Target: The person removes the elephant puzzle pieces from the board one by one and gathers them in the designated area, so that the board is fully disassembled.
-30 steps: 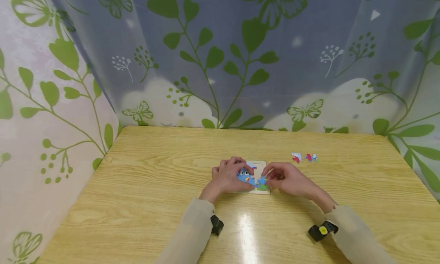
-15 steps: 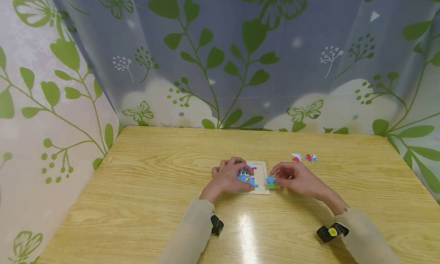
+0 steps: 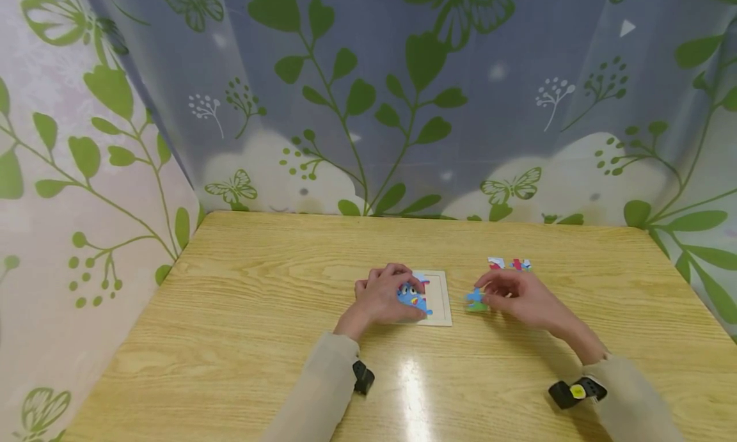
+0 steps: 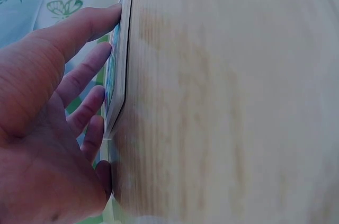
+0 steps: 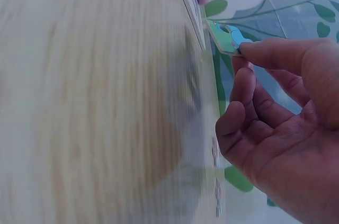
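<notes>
A wooden puzzle tray (image 3: 439,323) lies on the table, with blue cartoon pieces (image 3: 410,295) filling its visible left part; its right part is bare. Over the tray rests my left hand (image 3: 387,295), fingers spread and thumb at the near side. In the left wrist view its fingertips (image 4: 100,97) touch the top of the tray, and the hand hides the tray's left end. My right hand (image 3: 521,298) pinches a blue and green puzzle piece (image 3: 475,300) between thumb and fingers, right of the tray. The right wrist view shows that piece (image 5: 225,39) held tilted above the table.
Behind the right hand lie two loose red, white and blue puzzle pieces, one left (image 3: 496,262) and one right (image 3: 521,263), partly overlapped by the hand. The wooden table (image 3: 276,256) ends at a leaf-patterned curtain (image 3: 368,109) at the back.
My right hand has drawn the blue and green puzzle piece off the tray's right part and carried it to the right, baring the tray's base there. My left hand has stayed put.
</notes>
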{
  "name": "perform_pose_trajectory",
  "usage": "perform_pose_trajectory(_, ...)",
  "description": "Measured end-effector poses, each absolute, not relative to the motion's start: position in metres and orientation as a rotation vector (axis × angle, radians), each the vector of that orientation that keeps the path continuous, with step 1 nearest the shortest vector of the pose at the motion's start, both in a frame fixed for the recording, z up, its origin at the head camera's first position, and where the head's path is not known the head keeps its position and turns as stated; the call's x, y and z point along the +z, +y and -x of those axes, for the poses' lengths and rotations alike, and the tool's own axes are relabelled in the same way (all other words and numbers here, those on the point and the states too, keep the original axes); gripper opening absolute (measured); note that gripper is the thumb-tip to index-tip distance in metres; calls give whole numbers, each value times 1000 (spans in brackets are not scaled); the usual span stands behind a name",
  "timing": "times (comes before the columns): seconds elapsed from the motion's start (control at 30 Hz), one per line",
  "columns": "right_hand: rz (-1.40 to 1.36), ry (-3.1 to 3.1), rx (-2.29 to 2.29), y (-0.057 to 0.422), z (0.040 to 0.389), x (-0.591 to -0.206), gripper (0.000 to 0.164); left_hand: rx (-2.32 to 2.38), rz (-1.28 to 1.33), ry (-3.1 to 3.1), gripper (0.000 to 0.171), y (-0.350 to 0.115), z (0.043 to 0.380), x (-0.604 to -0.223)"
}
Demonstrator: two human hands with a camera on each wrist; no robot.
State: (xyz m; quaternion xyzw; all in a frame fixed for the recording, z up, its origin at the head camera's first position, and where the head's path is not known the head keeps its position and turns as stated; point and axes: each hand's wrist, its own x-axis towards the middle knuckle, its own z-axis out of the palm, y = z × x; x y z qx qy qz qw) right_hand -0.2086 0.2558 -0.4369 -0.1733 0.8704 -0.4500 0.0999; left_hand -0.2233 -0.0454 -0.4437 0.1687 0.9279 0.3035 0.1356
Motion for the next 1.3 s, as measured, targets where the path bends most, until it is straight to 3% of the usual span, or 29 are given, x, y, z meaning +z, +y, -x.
perform_pose_trajectory(1.3,248,2815,-1153,342,214,-426,32,893,-470,2676,29,-46,222,-444)
